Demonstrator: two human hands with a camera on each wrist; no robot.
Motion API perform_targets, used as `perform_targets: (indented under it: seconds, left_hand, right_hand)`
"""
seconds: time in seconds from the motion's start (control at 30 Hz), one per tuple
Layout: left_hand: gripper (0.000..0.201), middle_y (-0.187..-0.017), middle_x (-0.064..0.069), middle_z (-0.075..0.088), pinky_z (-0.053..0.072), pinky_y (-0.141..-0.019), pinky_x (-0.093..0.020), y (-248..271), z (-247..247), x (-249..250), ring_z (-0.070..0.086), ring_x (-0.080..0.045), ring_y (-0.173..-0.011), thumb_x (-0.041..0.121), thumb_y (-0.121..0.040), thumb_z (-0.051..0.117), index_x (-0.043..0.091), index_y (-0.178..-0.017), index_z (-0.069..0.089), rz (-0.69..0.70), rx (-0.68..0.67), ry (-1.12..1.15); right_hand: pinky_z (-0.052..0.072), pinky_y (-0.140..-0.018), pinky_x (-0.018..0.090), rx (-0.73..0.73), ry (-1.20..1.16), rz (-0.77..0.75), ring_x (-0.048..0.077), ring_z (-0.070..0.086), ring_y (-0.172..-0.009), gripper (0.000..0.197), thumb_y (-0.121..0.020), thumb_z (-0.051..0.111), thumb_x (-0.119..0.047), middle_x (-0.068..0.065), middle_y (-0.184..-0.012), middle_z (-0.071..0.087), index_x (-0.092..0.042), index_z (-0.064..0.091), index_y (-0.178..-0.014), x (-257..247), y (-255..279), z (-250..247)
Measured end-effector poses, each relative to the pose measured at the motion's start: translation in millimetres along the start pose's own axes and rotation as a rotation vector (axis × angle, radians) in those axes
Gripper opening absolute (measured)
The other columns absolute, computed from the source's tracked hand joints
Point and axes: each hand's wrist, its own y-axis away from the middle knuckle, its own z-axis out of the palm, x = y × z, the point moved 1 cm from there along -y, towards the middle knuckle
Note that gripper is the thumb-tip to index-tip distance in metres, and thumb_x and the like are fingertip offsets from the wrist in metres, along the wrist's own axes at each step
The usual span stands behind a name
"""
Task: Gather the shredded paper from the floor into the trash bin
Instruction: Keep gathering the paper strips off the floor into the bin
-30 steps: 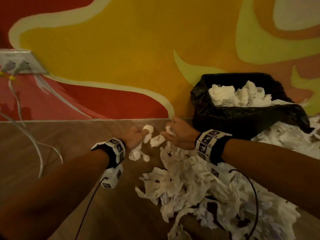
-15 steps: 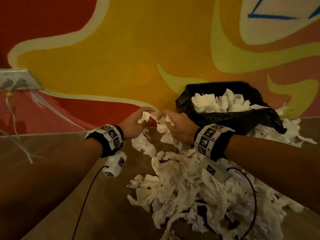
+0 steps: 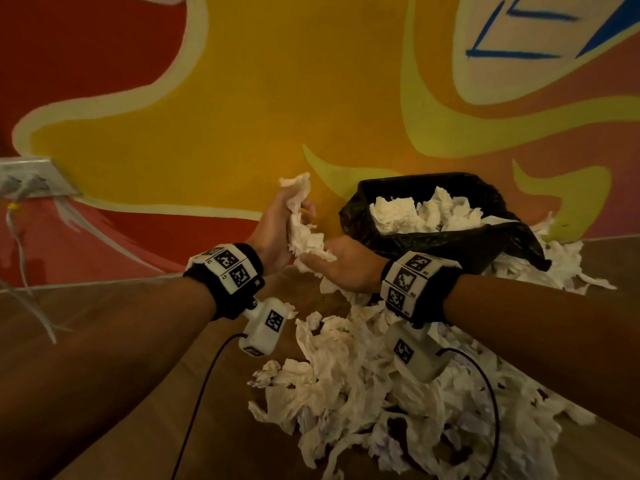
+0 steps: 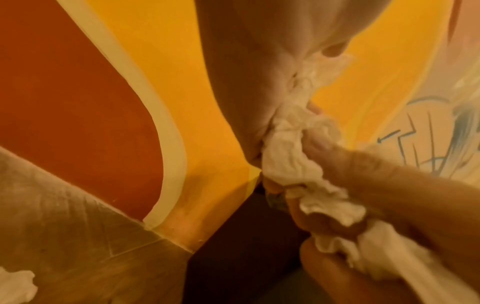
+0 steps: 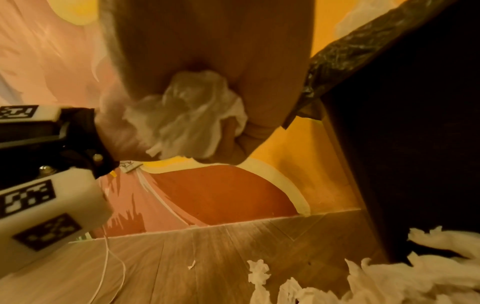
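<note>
- Painted in red, orange and yellow swirls, a wall rises behind a brown wood floor, seen from the head camera.
- A trash bin lined with a black bag stands on the floor against the wall, toward the right. It is already heaped with white paper up to its rim.
- Shredded paper lies in a wide loose pile on the floor in front of the bin, with more spilling round the bin's right side.
- The left hand is raised upright just left of the bin, fingers curled round a wad of paper whose top pokes out above the fist.
- The right hand sits just beside and below it, palm up, fingers curled into the lower end of the same wad. The left wrist view shows both sets of fingers dug into the crumpled paper.
- A second ago both hands were low, near the floor at the far edge of the pile, each pinching small scraps. Half a second ago they were lifting and drawing together.
- Now the scraps are pressed into one bundle, held up at about the height of the bin's rim.
- That suggests the pick-up is finished and the carry to the bin is under way, with dropping the wad in as the likely next step.
- Most of the pile remains on the floor, so the task looks far from done, and the bin appears nearly full.
- A white socket plate with trailing cables is on the wall at far left.
</note>
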Motion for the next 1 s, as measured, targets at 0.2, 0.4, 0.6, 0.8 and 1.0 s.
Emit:
perform_targets:
  seconds: [0.2,0.4,0.6,0.8,1.0]
  left_hand:
    - [0.058,-0.064,-0.006,0.033,0.033,-0.056,-0.031,2,1,11,0.033,-0.018,-0.056,0.044,-0.103,0.024,0.009,-0.057,0.035,-0.062,0.081,0.12]
    - [0.028,-0.081,-0.01,0.058,0.05,-0.051,-0.026,1,2,16,0.06,-0.017,-0.06,0.0,-0.099,0.033,0.011,-0.108,0.057,-0.077,0.066,0.096]
    - [0.034,-0.113,-0.017,0.067,0.058,-0.074,-0.042,4,9,11,0.069,-0.029,-0.09,0.023,-0.097,0.039,0.009,-0.12,0.059,-0.181,-0.113,0.063]
    - [0.03,-0.094,-0.011,0.073,0.059,-0.061,-0.036,2,30,8,0.072,-0.026,-0.078,0.029,-0.096,0.056,0.005,-0.111,0.065,-0.073,-0.066,-0.067]
    - [0.021,-0.066,-0.005,0.049,0.033,-0.04,-0.021,-20,43,13,0.042,-0.011,-0.044,0.017,-0.103,0.043,0.0,-0.097,0.055,0.091,0.114,-0.162]
  right_hand:
    - [0.04,-0.07,0.038,0.096,-0.042,-0.031,0.019,0.048,-0.07,0.037,-0.097,0.049,-0.037,0.003,-0.071,0.05,-0.006,0.054,-0.077,-4,2,-6]
    - [0.041,-0.068,0.034,0.208,-0.051,-0.061,0.017,0.053,-0.07,0.032,-0.097,0.05,-0.04,0.001,-0.075,0.056,-0.014,0.056,-0.08,-10,1,-18]
    - [0.053,-0.084,0.037,0.341,-0.07,-0.074,0.016,0.066,-0.091,0.025,-0.092,0.06,-0.036,0.001,-0.1,0.071,-0.018,0.067,-0.108,-10,-1,-34]
    - [0.053,-0.073,0.043,0.331,-0.035,-0.037,0.018,0.062,-0.078,0.014,-0.09,0.06,-0.026,0.005,-0.09,0.065,-0.016,0.055,-0.098,-1,6,-55]
    - [0.053,-0.056,0.044,0.243,0.024,0.055,0.031,0.065,-0.067,0.027,-0.078,0.067,-0.009,0.015,-0.086,0.064,-0.02,0.053,-0.099,14,22,-108]
